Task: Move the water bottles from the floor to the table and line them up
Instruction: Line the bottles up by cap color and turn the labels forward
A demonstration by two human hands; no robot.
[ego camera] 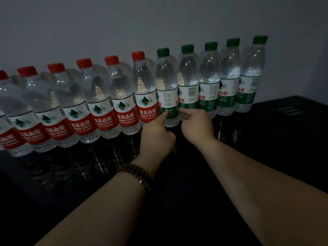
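Left hand (156, 137) and right hand (197, 126), grips holding nothing, are poking 2 green bottles (166, 89) beside the last red bottle (144, 96), probably lining them up.

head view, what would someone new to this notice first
A long row of bottles stands on the dark table against the wall: red-capped bottles on the left, green-capped bottles on the right. In the middle, the left hand, with a beaded bracelet on its wrist, and the right hand each point an index finger at the leftmost green ones.

Left grip (158, 134), right grip (197, 126): forefingers (164, 116) out
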